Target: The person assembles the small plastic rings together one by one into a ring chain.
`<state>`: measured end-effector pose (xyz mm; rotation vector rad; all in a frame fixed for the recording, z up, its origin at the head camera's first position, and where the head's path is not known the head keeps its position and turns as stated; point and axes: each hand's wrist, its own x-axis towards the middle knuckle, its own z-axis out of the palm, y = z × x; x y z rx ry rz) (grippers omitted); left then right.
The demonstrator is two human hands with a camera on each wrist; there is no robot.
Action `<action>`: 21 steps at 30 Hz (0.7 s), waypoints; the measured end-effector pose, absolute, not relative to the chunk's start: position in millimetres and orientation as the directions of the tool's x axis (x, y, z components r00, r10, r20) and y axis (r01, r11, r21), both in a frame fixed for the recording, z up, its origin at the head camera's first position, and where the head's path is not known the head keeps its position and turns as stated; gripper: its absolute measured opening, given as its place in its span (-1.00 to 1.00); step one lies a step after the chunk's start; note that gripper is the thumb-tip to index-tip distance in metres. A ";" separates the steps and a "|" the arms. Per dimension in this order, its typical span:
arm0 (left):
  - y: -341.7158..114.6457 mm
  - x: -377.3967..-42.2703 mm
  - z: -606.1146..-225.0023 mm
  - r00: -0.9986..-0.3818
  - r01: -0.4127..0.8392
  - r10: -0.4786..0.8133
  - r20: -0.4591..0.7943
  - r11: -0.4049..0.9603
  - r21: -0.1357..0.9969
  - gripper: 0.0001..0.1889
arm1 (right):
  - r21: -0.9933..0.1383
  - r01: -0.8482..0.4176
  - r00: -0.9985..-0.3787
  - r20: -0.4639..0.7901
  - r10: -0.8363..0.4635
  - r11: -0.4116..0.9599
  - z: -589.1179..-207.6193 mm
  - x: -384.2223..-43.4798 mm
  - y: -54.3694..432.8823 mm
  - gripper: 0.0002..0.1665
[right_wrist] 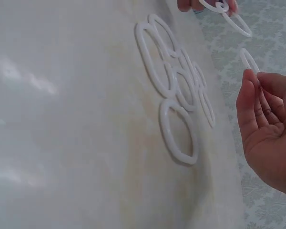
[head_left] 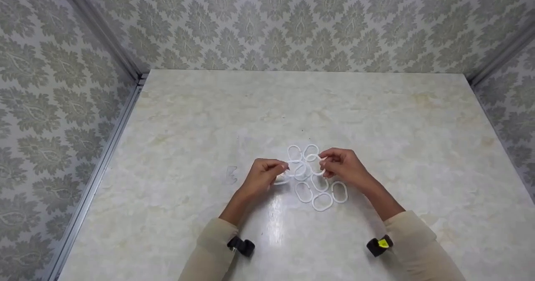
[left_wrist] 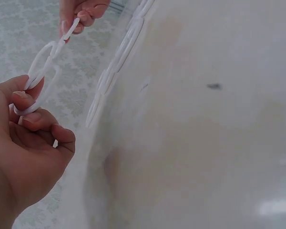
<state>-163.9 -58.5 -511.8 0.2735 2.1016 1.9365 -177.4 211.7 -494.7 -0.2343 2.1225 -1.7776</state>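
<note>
In the head view, my left hand (head_left: pixel 260 175) and right hand (head_left: pixel 345 167) face each other just above the table, over white oval shower curtain rings. Thumb and fingers of the left hand pinch a ring (left_wrist: pixel 35 62) that overlaps a second one (left_wrist: pixel 57 76); they look linked, and the left wrist view shows both. My right hand pinches one ring (right_wrist: pixel 244 57) at its end, upright in the right wrist view. Beneath the hands lie several loose rings (right_wrist: pixel 165 129), flat and close together, some touching. Fingers hide parts of the held rings.
The pale marbled table (head_left: pixel 188 122) is bounded by a patterned back wall (head_left: pixel 276 26) and a left wall (head_left: pixel 46 105) with a metal rail (head_left: pixel 98 176). A faint pencil-like mark (head_left: pixel 231 175) lies left of the left hand. Black straps (head_left: pixel 241 246) sit at the sleeve cuffs.
</note>
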 end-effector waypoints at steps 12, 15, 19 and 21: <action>-51.8 -161.2 -509.8 -0.951 0.005 0.309 -0.011 0.052 0.999 -0.75 | -0.955 0.241 -0.882 -0.289 -0.373 0.172 -502.4 -166.2 191.4 -0.50; -52.0 -160.8 -509.6 -0.953 0.013 0.304 -0.002 0.045 0.999 -0.76 | -0.959 0.246 -0.880 -0.283 -0.381 0.144 -502.9 -165.0 189.8 -0.48; -52.3 -159.7 -509.7 -0.955 0.022 0.296 0.010 0.038 0.999 -0.76 | -0.961 0.246 -0.885 -0.275 -0.376 0.122 -502.7 -163.2 189.3 -0.48; -52.1 -159.2 -510.3 -0.956 0.025 0.292 0.014 0.031 0.999 -0.75 | -0.964 0.243 -0.893 -0.267 -0.361 0.112 -502.1 -161.9 190.1 -0.51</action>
